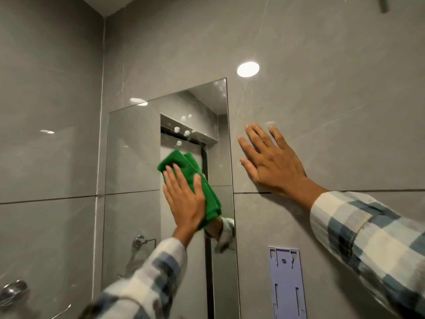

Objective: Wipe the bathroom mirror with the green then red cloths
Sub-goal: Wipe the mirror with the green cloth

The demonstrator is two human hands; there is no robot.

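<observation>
Mirror (133, 157), frameless and rectangular, is fixed to the grey tiled wall (322, 77) close to the room's corner. The left hand (184, 199) lies flat against the glass with its fingers straight and close together, pressing the folded green cloth (197, 180) onto the mirror's right half, about midway up. The cloth sticks out above the fingertips and down along the thumb side, its lower corner close to the mirror's right edge. Above the cloth, several small white spots (181, 132) speckle the glass. The right hand (269, 162) is spread open with its fingers apart, palm flat on the tile just right of the mirror's edge, holding nothing; its heel rests at the dark grout line (250, 193) that crosses the wall. Both arms wear checked sleeves (368, 245) in white and blue-grey. Part of the left sleeve's reflection shows low in the mirror near its right edge. Below the right hand, right of the mirror's lower part, a pale lilac mounting plate (287, 282) with slots sits on the tile. Within the mirror's lower left area, a chrome hook or holder (140, 241) is visible. Left of the mirror, on the side wall, a chrome fitting (12, 293) is partly cut off by the picture's edge. A bright round light reflection (248, 69) shines on the tile above the mirror's top right corner. The red cloth is not seen in this view.
</observation>
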